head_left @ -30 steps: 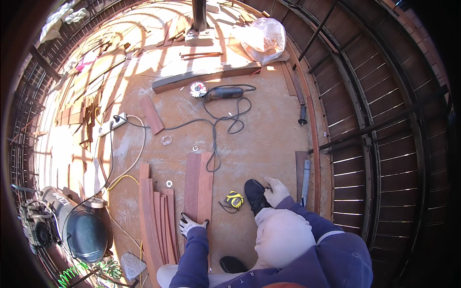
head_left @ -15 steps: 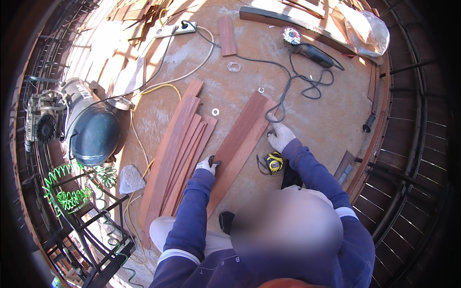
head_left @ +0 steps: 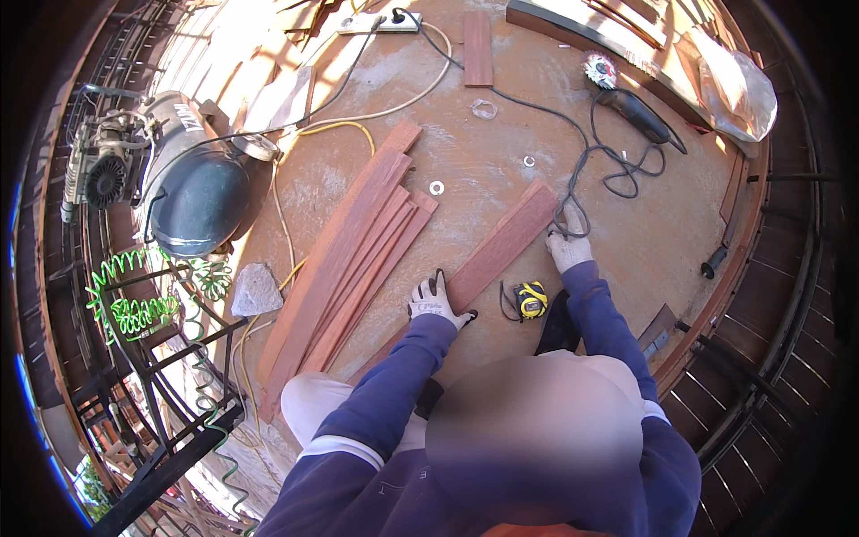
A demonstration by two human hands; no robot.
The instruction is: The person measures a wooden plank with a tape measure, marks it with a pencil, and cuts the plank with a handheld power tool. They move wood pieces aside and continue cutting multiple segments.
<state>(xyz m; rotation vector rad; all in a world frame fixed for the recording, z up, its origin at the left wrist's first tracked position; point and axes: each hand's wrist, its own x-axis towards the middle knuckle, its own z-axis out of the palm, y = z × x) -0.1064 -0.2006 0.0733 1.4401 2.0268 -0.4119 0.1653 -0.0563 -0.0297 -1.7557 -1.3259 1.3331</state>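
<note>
The brown floor (head_left: 483,161) carries everything here. On the left side stands a dark air compressor (head_left: 199,201), with a rounded tank. A stack of reddish planks (head_left: 344,237) lies to the right of it, slanting from near left to far right, and its pieces overlap like an uneven fan. At the far right lies a dark beam (head_left: 573,40), and beside its right part rests a clear plastic bag (head_left: 750,94).

The single plank (head_left: 501,246) lies in the middle, to the right of the stack, also slanting. The left hand (head_left: 438,300), in a pale glove with black fingertips, rests over this plank; its grip is wide, with fingers and thumb spread apart. The right hand (head_left: 570,251), also gloved, is near the far end of the plank, just beside a loop of dark cable (head_left: 586,170). I cannot tell if its grip is holding something.

A corded power tool (head_left: 640,116) with a toothed disc lies near the beam. Smaller is the yellow and black tape measure (head_left: 531,300), between the plank and a dark shoe (head_left: 558,324). The smallest is a pale ring (head_left: 437,188), beyond the left hand.
</note>
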